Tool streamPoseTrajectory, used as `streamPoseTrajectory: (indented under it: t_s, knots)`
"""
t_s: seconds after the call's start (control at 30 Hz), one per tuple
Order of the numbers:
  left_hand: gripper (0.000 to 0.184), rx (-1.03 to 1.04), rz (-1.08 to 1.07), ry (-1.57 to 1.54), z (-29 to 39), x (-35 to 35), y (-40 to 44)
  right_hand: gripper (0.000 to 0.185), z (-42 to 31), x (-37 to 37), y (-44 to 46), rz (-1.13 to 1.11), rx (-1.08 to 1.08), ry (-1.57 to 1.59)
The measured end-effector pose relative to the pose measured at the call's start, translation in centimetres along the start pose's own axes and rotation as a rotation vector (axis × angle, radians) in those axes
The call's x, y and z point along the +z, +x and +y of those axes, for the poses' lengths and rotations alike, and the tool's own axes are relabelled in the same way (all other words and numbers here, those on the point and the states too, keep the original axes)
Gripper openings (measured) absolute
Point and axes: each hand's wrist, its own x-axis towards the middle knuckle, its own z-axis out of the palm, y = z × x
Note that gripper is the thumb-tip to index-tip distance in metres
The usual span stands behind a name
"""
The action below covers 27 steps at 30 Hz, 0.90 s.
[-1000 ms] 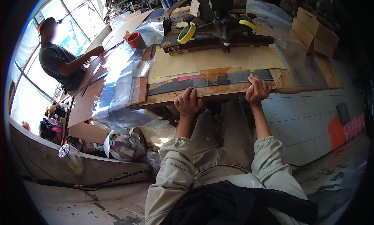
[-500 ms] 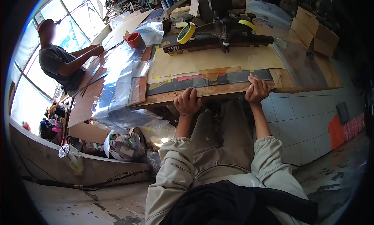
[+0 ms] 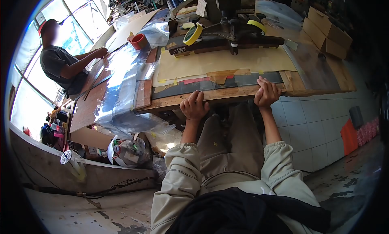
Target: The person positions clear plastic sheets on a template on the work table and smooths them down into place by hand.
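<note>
The left hand (image 3: pixel 195 106) and right hand (image 3: pixel 267 92) rest curled at the table edge (image 3: pixel 233 94), mid-frame; whether gripping, I cannot tell. Both seem safest clear of the black bar (image 3: pixel 214 47) by the cream sheet (image 3: pixel 227 64), upper centre.

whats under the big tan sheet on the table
Along the near edge of the tan sheet, a red strip and a dark strip show, with brown tape there too. Whatever lies beneath the sheet itself is covered.
</note>
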Motion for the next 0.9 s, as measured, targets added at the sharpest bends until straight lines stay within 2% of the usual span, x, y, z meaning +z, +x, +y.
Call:
streamPoseTrajectory:
  t_s: [0.9]
  knots:
    - [0.04,0.003,0.03,0.007,-0.1,0.12,0.07,0.028,0.02,0.06,-0.04,0.004,0.005,0.0]
